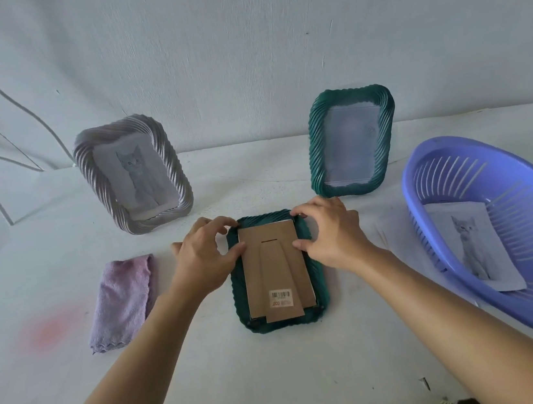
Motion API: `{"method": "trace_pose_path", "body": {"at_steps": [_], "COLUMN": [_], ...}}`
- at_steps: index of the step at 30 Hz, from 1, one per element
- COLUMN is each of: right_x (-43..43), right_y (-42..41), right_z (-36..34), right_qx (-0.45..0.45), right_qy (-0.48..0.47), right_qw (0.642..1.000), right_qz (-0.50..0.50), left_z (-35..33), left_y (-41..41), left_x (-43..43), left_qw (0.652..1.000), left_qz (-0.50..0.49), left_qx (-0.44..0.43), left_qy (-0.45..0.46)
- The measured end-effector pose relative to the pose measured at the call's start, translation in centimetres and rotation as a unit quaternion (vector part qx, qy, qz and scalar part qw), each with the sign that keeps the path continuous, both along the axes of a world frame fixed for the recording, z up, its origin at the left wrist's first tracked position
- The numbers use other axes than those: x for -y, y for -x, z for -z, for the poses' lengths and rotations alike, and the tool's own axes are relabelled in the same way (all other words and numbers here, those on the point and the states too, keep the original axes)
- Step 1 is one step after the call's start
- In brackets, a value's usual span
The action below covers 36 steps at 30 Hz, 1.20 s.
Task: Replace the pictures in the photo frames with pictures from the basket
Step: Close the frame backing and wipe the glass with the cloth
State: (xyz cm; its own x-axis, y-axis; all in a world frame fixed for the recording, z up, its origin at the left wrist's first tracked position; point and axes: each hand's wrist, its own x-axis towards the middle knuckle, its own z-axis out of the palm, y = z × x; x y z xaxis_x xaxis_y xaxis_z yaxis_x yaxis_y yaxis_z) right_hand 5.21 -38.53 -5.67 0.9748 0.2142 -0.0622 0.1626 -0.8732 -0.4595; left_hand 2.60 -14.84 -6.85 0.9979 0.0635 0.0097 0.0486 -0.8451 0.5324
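Fingertips (pixel 227 224) of the left hand (pixel 203 261) curl onto the far left corner of the cardboard backing board (pixel 275 268), with the thumb pressed against its left edge. The right hand (pixel 331 237) mirrors this at the far right corner, fingers curled and thumb on the right edge. Both hands thus pinch the board. It lies inside a green frame (pixel 318 283) that is face-down on the desk (pixel 280 369), midway along it and nearer the front edge. The folded easel flap (pixel 282 308) and a barcode label (pixel 281 298) face upward. A thin white strip shows past the board's far edge, probably a picture beneath it.

Whether the board is being lifted out or seated cannot be told. In either case the two corners should move together and level, so the board does not jam in the rebate or crease the sheet below. The thumbs should stay on the board's edges and off the easel flap, and the frame's ribbed rim should stay flat on the desk.

Toward the back edge stand a grey frame (pixel 92 177) on the left, showing a cat picture, and a second green frame (pixel 319 147) on the right with a pale, indistinct insert. At the right edge is the purple basket (pixel 422 161), holding a cat picture (pixel 470 242). A folded lilac cloth (pixel 122 302) lies toward the left edge.
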Motion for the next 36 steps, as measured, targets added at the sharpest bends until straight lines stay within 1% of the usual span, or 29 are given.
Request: {"method": "trace_pose_path", "body": {"at_steps": [4, 7, 10, 14, 18, 22, 26, 28, 30, 32, 36], "right_x": [0.1, 0.1, 0.1, 0.0, -0.2, -0.1, 0.0, 0.1, 0.2, 0.3, 0.6], "right_y": [-0.2, -0.1, -0.3, -0.6, -0.7, -0.7, -0.7, -0.6, -0.6, -0.5, -0.1], "right_z": [0.0, 0.1, 0.0, -0.2, -0.2, 0.0, 0.1, 0.2, 0.2, 0.4, 1.0], "right_qx": [-0.008, -0.006, -0.012, -0.028, -0.033, -0.038, -0.034, -0.027, -0.022, -0.018, 0.013], "right_qy": [0.004, -0.004, -0.014, -0.009, -0.007, -0.031, -0.035, -0.04, -0.042, -0.048, -0.067], "right_qw": [1.0, 1.0, 1.0, 1.0, 0.999, 0.999, 0.999, 0.999, 0.999, 0.999, 0.998], "right_qz": [0.001, 0.001, 0.0, -0.005, 0.0, 0.014, 0.012, 0.012, 0.01, 0.008, 0.003], "left_z": [-0.4, -0.4, 0.0, 0.1, -0.1, 0.1, 0.0, 0.1, 0.6, 1.1, 2.2], "left_y": [-0.8, -0.9, -0.8, -1.0, -1.3, -1.5, -2.1, -1.9, -1.5, -0.9, -0.2], "left_x": [0.1, 0.5, 0.5, 0.4, 0.7, 0.6, 0.8, 0.7, 0.4, 0.3, 0.4], "left_qw": [0.999, 1.0, 1.0, 0.998, 0.996, 0.995, 0.996, 0.996, 0.993, 0.989, 0.987], "left_qz": [0.015, 0.013, 0.002, 0.004, -0.019, -0.029, -0.015, -0.018, -0.027, -0.028, -0.022], "left_qx": [-0.037, -0.024, -0.008, -0.033, -0.048, -0.055, -0.068, -0.05, -0.009, 0.038, 0.095], "left_qy": [0.0, 0.0, 0.026, 0.044, 0.069, 0.074, 0.053, 0.069, 0.113, 0.139, 0.13]}}
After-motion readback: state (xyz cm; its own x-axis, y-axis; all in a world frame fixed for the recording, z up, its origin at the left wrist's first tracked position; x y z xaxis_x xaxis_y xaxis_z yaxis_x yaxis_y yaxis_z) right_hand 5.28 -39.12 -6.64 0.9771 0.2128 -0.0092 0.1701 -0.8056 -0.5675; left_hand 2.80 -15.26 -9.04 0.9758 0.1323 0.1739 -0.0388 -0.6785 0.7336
